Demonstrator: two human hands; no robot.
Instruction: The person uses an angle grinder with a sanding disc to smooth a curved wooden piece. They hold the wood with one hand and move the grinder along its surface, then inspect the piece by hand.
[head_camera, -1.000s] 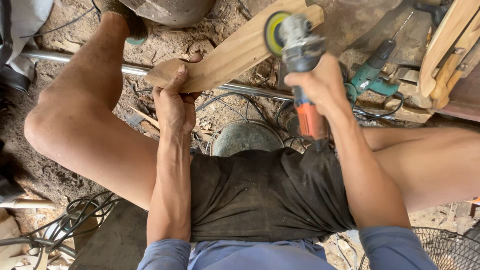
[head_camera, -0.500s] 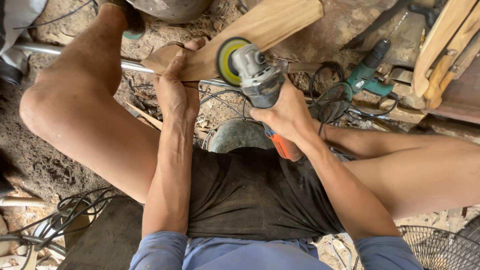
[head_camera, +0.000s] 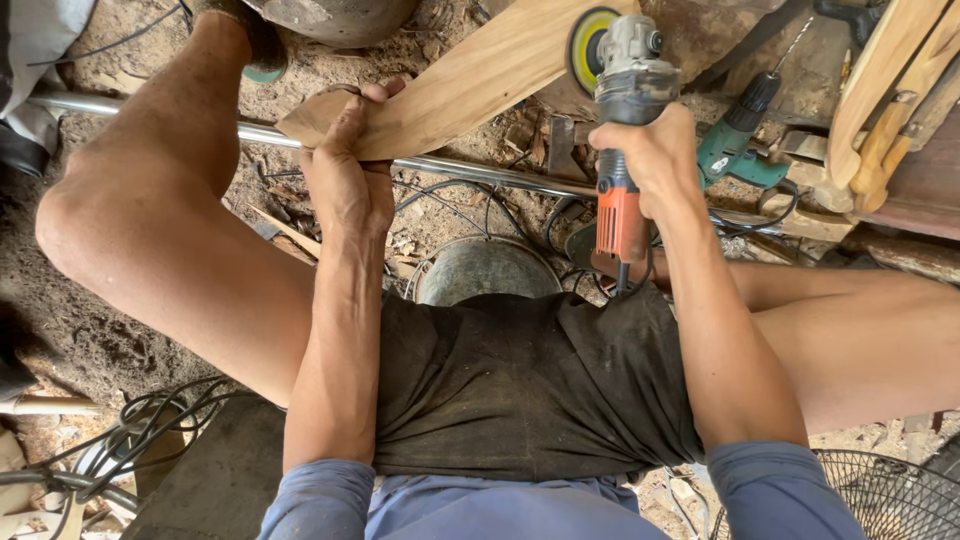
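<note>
My left hand (head_camera: 350, 170) grips the near end of a long wooden plank (head_camera: 470, 75) that slants up to the right across a metal pipe (head_camera: 470, 172). My right hand (head_camera: 655, 155) is closed round the orange-and-grey body of an angle grinder (head_camera: 620, 110). The grinder's yellow-rimmed sanding disc (head_camera: 590, 45) sits against the plank's upper right part. My bare knees spread to either side, and my black shorts fill the lower middle.
A green cordless drill (head_camera: 735, 140) lies right of the grinder. Wooden handles (head_camera: 890, 90) lean at the far right. A metal bucket (head_camera: 485, 270) stands between my legs. Cables (head_camera: 130, 430) coil at lower left, a fan grille (head_camera: 890, 500) at lower right. Sawdust covers the ground.
The grinder swept left along the plank toward my left hand, then back right to the plank's upper part. My left hand kept its grip on the plank's end.
</note>
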